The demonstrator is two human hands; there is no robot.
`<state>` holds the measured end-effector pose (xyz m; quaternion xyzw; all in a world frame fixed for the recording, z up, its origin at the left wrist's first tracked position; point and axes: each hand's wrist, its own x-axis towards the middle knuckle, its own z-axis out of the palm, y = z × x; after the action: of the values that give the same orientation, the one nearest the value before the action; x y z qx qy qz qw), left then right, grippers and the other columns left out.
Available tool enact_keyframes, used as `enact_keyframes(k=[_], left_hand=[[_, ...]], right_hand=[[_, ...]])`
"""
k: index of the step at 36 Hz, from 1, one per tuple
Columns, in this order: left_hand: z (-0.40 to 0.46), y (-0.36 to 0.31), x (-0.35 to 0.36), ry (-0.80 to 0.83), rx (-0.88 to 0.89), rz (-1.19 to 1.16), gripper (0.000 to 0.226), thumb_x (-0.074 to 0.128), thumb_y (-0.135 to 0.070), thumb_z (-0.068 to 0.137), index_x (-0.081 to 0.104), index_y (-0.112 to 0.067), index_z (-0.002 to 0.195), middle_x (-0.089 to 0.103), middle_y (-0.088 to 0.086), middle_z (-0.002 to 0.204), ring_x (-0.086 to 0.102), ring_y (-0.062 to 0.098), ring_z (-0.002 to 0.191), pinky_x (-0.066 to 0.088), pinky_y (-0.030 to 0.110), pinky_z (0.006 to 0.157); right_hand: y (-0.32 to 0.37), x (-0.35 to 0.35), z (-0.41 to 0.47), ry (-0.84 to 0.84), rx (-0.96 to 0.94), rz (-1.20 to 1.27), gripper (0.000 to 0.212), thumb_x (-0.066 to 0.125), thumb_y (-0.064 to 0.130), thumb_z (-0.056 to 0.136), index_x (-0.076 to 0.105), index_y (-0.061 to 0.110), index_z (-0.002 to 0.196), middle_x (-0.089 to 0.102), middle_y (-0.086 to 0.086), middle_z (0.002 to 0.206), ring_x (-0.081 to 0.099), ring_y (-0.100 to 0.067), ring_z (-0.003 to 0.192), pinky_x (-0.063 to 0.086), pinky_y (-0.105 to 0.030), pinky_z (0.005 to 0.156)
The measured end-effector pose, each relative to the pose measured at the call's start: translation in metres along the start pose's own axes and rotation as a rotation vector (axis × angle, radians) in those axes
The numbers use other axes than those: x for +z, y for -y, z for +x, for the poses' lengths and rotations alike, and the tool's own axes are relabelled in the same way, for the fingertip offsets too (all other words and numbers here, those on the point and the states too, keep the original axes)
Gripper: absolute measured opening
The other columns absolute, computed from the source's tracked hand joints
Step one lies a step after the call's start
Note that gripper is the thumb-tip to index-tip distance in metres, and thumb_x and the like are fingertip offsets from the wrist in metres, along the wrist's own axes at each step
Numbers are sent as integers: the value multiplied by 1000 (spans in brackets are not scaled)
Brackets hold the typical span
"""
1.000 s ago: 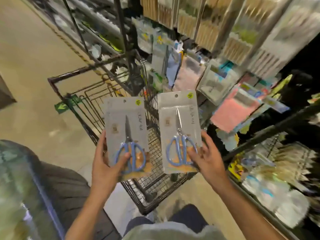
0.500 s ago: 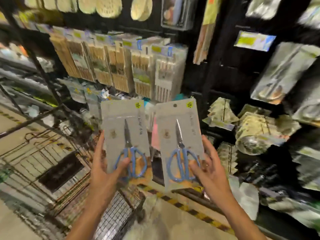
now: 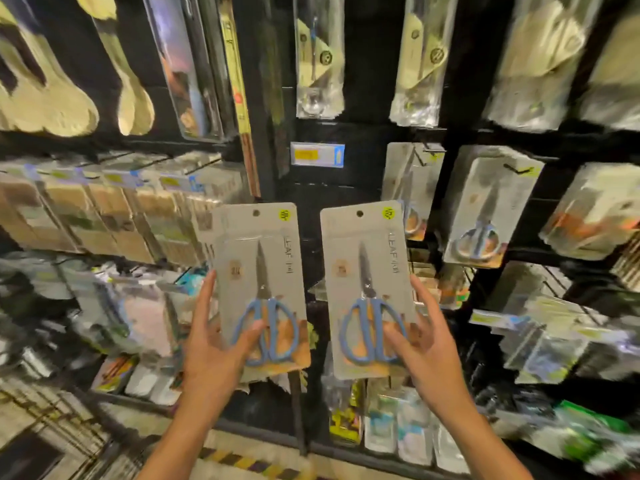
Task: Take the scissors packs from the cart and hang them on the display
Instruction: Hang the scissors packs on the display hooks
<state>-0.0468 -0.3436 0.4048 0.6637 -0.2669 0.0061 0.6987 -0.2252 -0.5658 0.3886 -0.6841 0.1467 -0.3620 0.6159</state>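
I hold two grey card packs of blue-handled scissors upright in front of the black display wall (image 3: pixel 332 188). My left hand (image 3: pixel 218 344) grips the left scissors pack (image 3: pixel 259 271) at its lower end, thumb across the blue handles. My right hand (image 3: pixel 426 344) grips the right scissors pack (image 3: pixel 367 278) the same way. Each pack has a hang hole at its top. Matching scissors packs hang on hooks to the upper right: a hung scissors pack (image 3: pixel 485 209) and another hung pack (image 3: pixel 408 188) beside it.
A yellow and blue price tag (image 3: pixel 317 154) sits on the dark panel above the two packs. Boxed goods (image 3: pixel 114 209) fill the left shelf, wooden utensils (image 3: pixel 52 98) hang above, and bagged items (image 3: pixel 540 344) crowd the lower right. Striped floor tape (image 3: pixel 249 462) runs below.
The view has swung up and right from the cart to the display wall. Both hands still hold their packs and have raised them toward the hooks.
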Motion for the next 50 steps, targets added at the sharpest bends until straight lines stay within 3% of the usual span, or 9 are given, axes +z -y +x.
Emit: enact_keyframes(k=[4, 7, 11, 17, 23, 27, 37, 43, 50], left_hand=[[9, 0, 8, 20, -3, 7, 91, 80, -15, 84, 34, -62, 148, 38, -23, 160, 42, 17, 148, 34, 57, 121], [19, 2, 9, 43, 6, 31, 92, 81, -18, 83, 34, -64, 147, 37, -32, 158, 42, 16, 148, 33, 56, 121], [37, 8, 1, 65, -4, 24, 94, 87, -24, 81, 33, -67, 145, 38, -35, 155, 48, 17, 143, 39, 57, 117], [70, 19, -16, 89, 49, 40, 92, 79, -17, 84, 32, -56, 152, 32, -46, 151, 37, -1, 147, 35, 49, 121], [114, 39, -35, 151, 16, -56, 94, 79, -20, 83, 30, -63, 150, 39, -17, 162, 40, 20, 150, 37, 61, 117], [130, 44, -40, 162, 36, -58, 93, 79, -19, 84, 31, -64, 149, 37, -19, 162, 38, 19, 150, 37, 60, 117], [152, 42, -39, 192, 59, -147, 93, 76, -10, 85, 33, -61, 149, 35, -21, 163, 42, 12, 147, 40, 56, 117], [165, 47, -37, 211, 63, -129, 96, 77, -10, 85, 30, -61, 151, 35, -16, 164, 37, 22, 151, 35, 63, 117], [171, 42, -33, 197, 124, -97, 97, 78, -9, 85, 30, -59, 152, 30, -28, 163, 38, 20, 151, 37, 61, 117]], right_hand=[[-7, -10, 8, -14, 2, -3, 75, 70, 19, 94, 35, 59, 146, 46, 9, 156, 52, -19, 138, 49, -49, 108], [-11, -6, 14, -33, -3, -9, 73, 69, 21, 92, 36, 61, 144, 48, 9, 154, 57, -17, 132, 55, -42, 101], [-19, 8, 25, -51, 7, -18, 74, 70, 24, 91, 35, 60, 145, 45, 9, 156, 51, -17, 138, 51, -51, 107], [-30, 40, 48, -72, 16, -96, 75, 71, 25, 91, 34, 59, 147, 48, 15, 152, 59, -26, 128, 51, -56, 104], [-34, 73, 78, -84, 1, -102, 74, 68, 14, 95, 34, 49, 150, 56, 17, 145, 64, -7, 122, 58, -29, 94], [-32, 92, 92, -94, 4, -89, 73, 64, 3, 95, 32, 33, 153, 67, 33, 120, 67, 0, 113, 58, -20, 85], [-37, 110, 123, -139, 18, -102, 74, 63, 1, 96, 31, 33, 155, 70, 25, 120, 69, -8, 112, 58, -21, 81], [-40, 111, 135, -149, 8, -82, 74, 65, 3, 96, 33, 40, 153, 66, 8, 133, 68, -9, 114, 58, -20, 82], [-40, 113, 144, -162, -49, -89, 75, 66, 6, 97, 32, 43, 152, 62, 12, 139, 66, -10, 118, 58, -24, 90]])
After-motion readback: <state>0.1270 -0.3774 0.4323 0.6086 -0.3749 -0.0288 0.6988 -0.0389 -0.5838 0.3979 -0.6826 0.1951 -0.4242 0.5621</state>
